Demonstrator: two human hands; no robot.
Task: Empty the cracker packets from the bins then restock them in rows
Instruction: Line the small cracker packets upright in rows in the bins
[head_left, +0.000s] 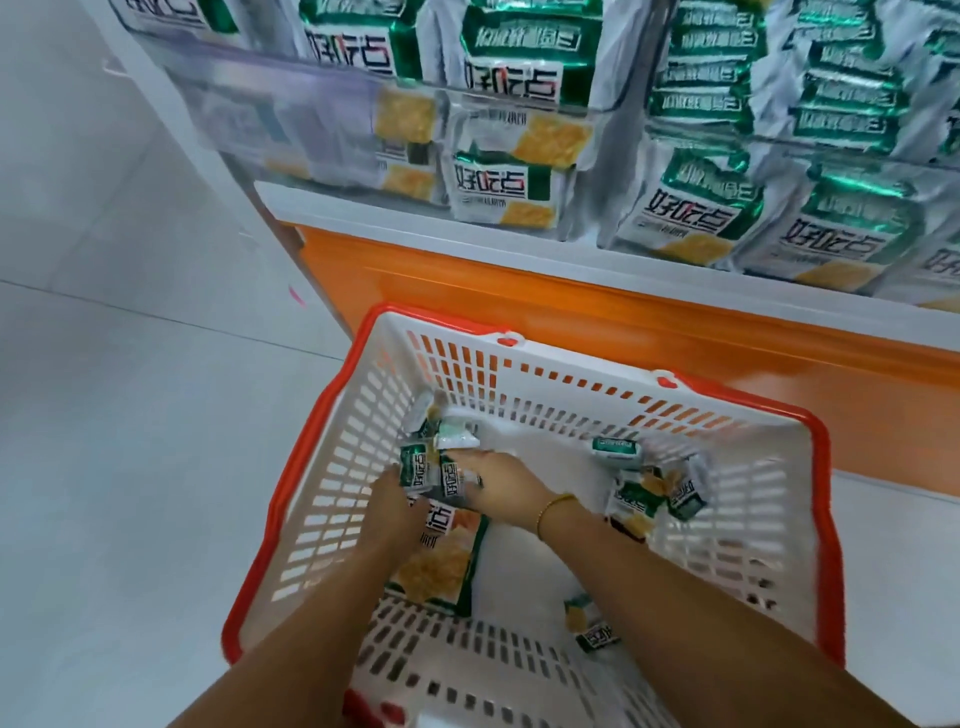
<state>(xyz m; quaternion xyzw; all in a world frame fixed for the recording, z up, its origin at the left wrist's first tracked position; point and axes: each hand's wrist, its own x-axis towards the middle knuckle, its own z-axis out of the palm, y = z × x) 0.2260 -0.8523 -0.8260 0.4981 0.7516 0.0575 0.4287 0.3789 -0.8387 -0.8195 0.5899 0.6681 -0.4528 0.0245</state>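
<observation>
Down in the basket (571, 361), cracker packets (434, 470) being gripped in a bunch, left hand (395, 501) fingers being curled round them, right hand (501, 486) fingers being wrapped over them, loose packets (654, 493) being seen right of the fingers

Bright, even light w/ faint shadows. Glare is streaking cracker packets (511, 62) well above the grip; wide-angle is bending edges, blur smearing detail esp. at the grip.
</observation>
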